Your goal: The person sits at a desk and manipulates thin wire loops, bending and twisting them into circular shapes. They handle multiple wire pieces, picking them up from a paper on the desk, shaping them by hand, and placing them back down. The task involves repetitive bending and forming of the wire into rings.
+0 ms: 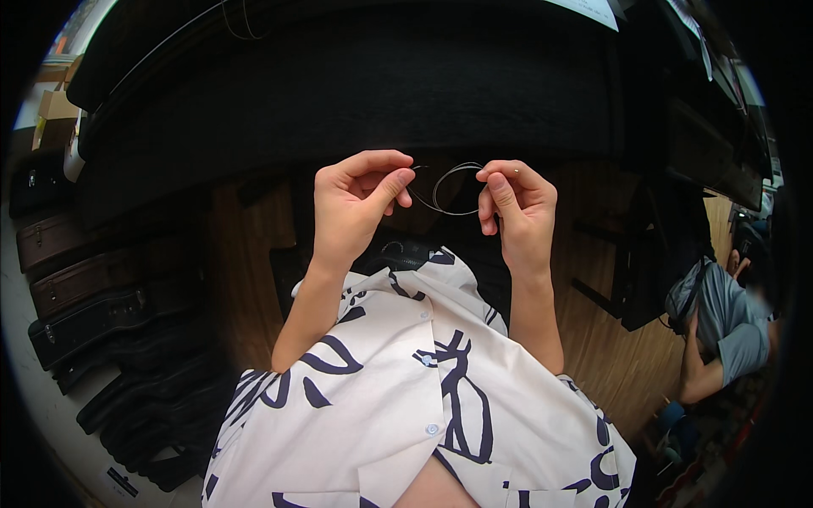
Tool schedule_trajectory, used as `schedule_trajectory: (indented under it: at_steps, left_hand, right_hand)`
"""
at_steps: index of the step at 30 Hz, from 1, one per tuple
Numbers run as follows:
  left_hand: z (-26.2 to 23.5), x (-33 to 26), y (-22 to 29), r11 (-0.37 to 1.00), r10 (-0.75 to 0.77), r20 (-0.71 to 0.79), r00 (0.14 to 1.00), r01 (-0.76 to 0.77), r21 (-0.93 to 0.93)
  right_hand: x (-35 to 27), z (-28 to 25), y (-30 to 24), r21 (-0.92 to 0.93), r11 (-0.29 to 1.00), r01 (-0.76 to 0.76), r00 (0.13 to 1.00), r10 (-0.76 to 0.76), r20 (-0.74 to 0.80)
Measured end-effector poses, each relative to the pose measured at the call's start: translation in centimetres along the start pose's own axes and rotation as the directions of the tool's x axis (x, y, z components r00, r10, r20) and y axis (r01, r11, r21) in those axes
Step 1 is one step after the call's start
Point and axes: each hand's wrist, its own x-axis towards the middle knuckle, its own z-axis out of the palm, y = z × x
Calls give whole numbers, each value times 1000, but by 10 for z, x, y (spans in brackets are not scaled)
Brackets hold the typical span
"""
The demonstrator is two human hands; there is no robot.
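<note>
A thin, silvery coiled wire string (pixel 457 214) hangs in the air between my two hands, in front of my chest. My right hand (pixel 523 207) pinches the top of the loop between thumb and forefinger. A strand leads from the loop leftward to my left hand (pixel 354 196), whose thumb and forefinger are closed on it. A short dark tip of the string sticks out beside the left fingertips. The exact spot of the left grip is hidden by the fingers.
Ahead stretches a black table (pixel 381 102), with a white sheet (pixel 589 10) at its far right. Dark instrument cases (pixel 89 315) stand in a row along the left. Another person (pixel 735 326) is low at the right, above the wooden floor (pixel 610 364).
</note>
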Motion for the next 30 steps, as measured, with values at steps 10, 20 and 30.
schedule_trajectory:
  at_steps: [10,20,30]
  left_hand:
    - [5,-5,0,992,80,136,988,-93,89]
    - [13,-6,11,960,90,193,977,-137,246]
    - [10,-1,8,833,257,330,908,-381,401]
  right_hand:
    - [-2,11,2,-54,993,-101,992,105,68]
    - [-1,11,5,-196,971,-140,975,169,143]
    - [0,8,2,-187,970,-155,983,171,71]
